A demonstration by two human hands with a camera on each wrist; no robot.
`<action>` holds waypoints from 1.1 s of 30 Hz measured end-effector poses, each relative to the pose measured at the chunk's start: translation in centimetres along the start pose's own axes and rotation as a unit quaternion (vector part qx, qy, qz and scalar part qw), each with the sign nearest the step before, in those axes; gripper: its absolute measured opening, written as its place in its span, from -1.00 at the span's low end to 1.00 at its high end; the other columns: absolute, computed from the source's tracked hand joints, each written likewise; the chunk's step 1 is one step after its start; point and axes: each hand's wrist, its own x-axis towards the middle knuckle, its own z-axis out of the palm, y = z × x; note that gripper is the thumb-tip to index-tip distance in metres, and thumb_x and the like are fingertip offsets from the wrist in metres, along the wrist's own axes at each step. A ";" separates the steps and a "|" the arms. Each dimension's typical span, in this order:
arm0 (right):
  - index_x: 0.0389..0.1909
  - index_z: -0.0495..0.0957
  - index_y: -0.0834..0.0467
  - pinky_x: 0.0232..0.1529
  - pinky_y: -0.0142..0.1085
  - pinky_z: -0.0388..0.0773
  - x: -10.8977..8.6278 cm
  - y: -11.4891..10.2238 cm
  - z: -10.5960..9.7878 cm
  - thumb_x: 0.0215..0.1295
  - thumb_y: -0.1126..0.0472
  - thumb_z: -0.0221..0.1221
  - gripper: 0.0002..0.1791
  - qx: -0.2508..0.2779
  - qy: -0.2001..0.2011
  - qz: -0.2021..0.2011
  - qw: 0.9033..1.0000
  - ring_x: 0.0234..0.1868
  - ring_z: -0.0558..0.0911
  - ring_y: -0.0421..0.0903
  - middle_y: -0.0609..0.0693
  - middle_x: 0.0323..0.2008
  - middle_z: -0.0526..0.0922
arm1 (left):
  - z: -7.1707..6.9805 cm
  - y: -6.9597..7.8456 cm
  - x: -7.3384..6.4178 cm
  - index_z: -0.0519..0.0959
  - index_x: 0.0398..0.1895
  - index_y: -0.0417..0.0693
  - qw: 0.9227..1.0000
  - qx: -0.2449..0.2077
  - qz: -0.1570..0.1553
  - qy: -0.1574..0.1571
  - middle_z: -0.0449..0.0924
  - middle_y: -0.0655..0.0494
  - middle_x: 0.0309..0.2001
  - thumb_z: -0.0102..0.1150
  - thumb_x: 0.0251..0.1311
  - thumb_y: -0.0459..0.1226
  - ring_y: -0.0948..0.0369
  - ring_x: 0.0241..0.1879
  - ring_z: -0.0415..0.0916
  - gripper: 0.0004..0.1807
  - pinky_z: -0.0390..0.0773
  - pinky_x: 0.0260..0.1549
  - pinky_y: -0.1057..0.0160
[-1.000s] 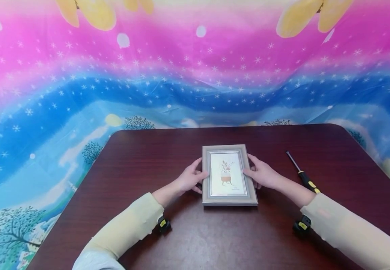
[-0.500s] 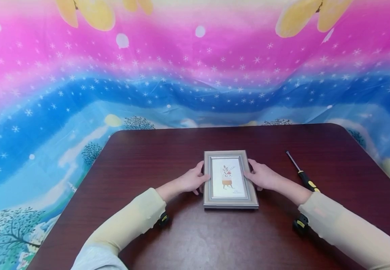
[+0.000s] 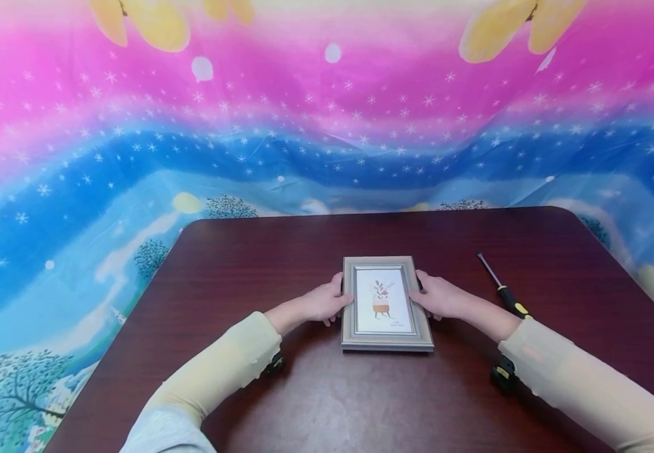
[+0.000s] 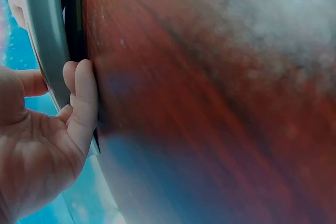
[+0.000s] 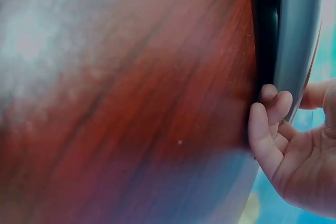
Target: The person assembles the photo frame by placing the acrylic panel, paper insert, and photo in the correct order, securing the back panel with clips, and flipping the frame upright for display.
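A beige picture frame with a silver inner border lies face up at the middle of the table, holding a print of a potted plant. My left hand grips its left side, thumb over the front and fingers at the edge. On the opposite side my right hand holds it the same way. Both wrist views show fingers curled at the frame's underside, close over the tabletop: the left hand beside the frame's edge, the right hand beside its other edge.
A screwdriver with a black and yellow handle lies on the dark wood table, just beyond my right forearm. Behind the table hangs a colourful printed cloth. Small black and yellow devices are strapped under both sleeves.
The picture frame has come slightly nearer to me and lower, with both hands still holding its sides. The screwdriver has stayed in place.
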 end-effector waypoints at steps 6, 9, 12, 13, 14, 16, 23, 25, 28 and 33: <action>0.40 -0.17 0.54 -0.65 -0.26 0.43 -0.1 -0.1 -0.1 0.49 0.20 -0.03 -0.26 -0.009 -0.007 0.002 1.000 -0.74 0.45 -0.10 0.06 -0.70 0.48 | 0.2 0.2 0.1 -0.19 0.49 -0.24 1.000 0.004 -0.002 0.001 0.46 -0.07 -0.51 -0.10 0.48 -0.18 0.12 -0.60 0.41 -0.28 0.56 -0.65 0.19; 0.41 -0.18 0.53 -0.66 -0.28 0.40 0.0 -0.2 0.0 0.50 0.19 -0.03 -0.26 -0.008 -0.011 0.003 1.000 -0.74 0.43 -0.10 0.06 -0.70 0.48 | 0.2 0.2 0.1 -0.17 0.48 -0.24 1.000 0.009 -0.004 0.004 0.45 -0.07 -0.50 -0.10 0.48 -0.19 0.13 -0.59 0.41 -0.29 0.57 -0.65 0.19; 0.41 -0.20 0.54 -0.66 -0.30 0.37 0.0 -0.2 0.0 0.52 0.17 -0.05 -0.25 -0.005 -0.016 0.000 1.000 -0.75 0.42 -0.11 0.06 -0.70 0.48 | 0.1 0.2 0.1 -0.16 0.48 -0.24 1.000 0.011 -0.006 0.007 0.45 -0.08 -0.49 -0.10 0.47 -0.19 0.12 -0.57 0.42 -0.30 0.57 -0.65 0.19; 0.41 -0.21 0.54 -0.66 -0.30 0.37 0.0 -0.2 0.0 0.52 0.17 -0.06 -0.25 -0.005 -0.017 0.000 1.000 -0.75 0.41 -0.11 0.06 -0.70 0.48 | 0.1 0.2 0.1 -0.16 0.48 -0.24 1.000 0.011 -0.008 0.008 0.46 -0.08 -0.48 -0.10 0.47 -0.20 0.12 -0.57 0.42 -0.30 0.57 -0.65 0.19; 0.41 -0.21 0.54 -0.66 -0.30 0.36 0.1 -0.2 0.0 0.52 0.17 -0.06 -0.25 -0.005 -0.018 0.000 1.000 -0.76 0.41 -0.11 0.06 -0.69 0.48 | 0.1 0.2 0.1 -0.15 0.48 -0.25 1.000 0.012 -0.009 0.009 0.46 -0.09 -0.48 -0.10 0.47 -0.20 0.12 -0.57 0.43 -0.30 0.57 -0.65 0.19; 0.40 -0.22 0.56 -0.66 -0.29 0.37 0.1 -0.3 0.0 0.53 0.17 -0.07 -0.25 -0.007 -0.019 -0.004 1.000 -0.76 0.42 -0.11 0.07 -0.70 0.49 | 0.1 0.2 0.1 -0.16 0.49 -0.25 1.000 0.019 -0.011 0.012 0.47 -0.09 -0.46 -0.10 0.47 -0.19 0.11 -0.58 0.44 -0.30 0.57 -0.65 0.19; 0.39 -0.24 0.58 -0.65 -0.29 0.40 0.6 -0.5 0.3 0.53 0.18 -0.09 -0.25 -0.014 -0.021 -0.001 1.000 -0.74 0.43 -0.11 0.06 -0.68 0.48 | -0.2 0.5 -0.2 -0.20 0.49 -0.33 0.997 0.073 -0.026 0.025 0.54 -0.30 -0.10 -0.13 0.48 -0.17 0.09 -0.69 0.52 -0.26 0.55 -0.61 0.23; 0.39 -0.24 0.58 -0.65 -0.29 0.40 0.7 -0.4 0.3 0.53 0.18 -0.09 -0.25 -0.015 -0.019 -0.001 1.000 -0.74 0.43 -0.11 0.06 -0.68 0.48 | -0.2 0.4 0.0 -0.19 0.49 -0.32 0.997 0.067 -0.027 0.025 0.55 -0.25 -0.23 -0.12 0.48 -0.18 0.10 -0.67 0.50 -0.27 0.56 -0.62 0.22; 0.40 -0.25 0.56 -0.65 -0.28 0.40 0.6 -0.2 0.2 0.53 0.18 -0.08 -0.24 -0.001 -0.016 -0.002 1.000 -0.74 0.43 -0.11 0.06 -0.68 0.48 | -0.1 0.2 0.2 -0.18 0.49 -0.30 0.999 0.045 -0.020 0.023 0.50 -0.11 -0.47 -0.11 0.47 -0.20 0.12 -0.66 0.46 -0.28 0.56 -0.66 0.21; 0.43 -0.24 0.50 -0.61 -0.23 0.48 -0.3 0.4 -0.1 0.50 0.11 0.00 -0.18 0.031 -0.008 -0.011 0.999 -0.67 0.49 -0.09 0.05 -0.62 0.50 | -0.4 0.0 0.0 -0.24 0.50 -0.32 1.000 -0.010 -0.011 0.006 0.47 -0.02 -0.58 -0.02 0.44 -0.21 0.16 -0.65 0.44 -0.19 0.57 -0.64 0.23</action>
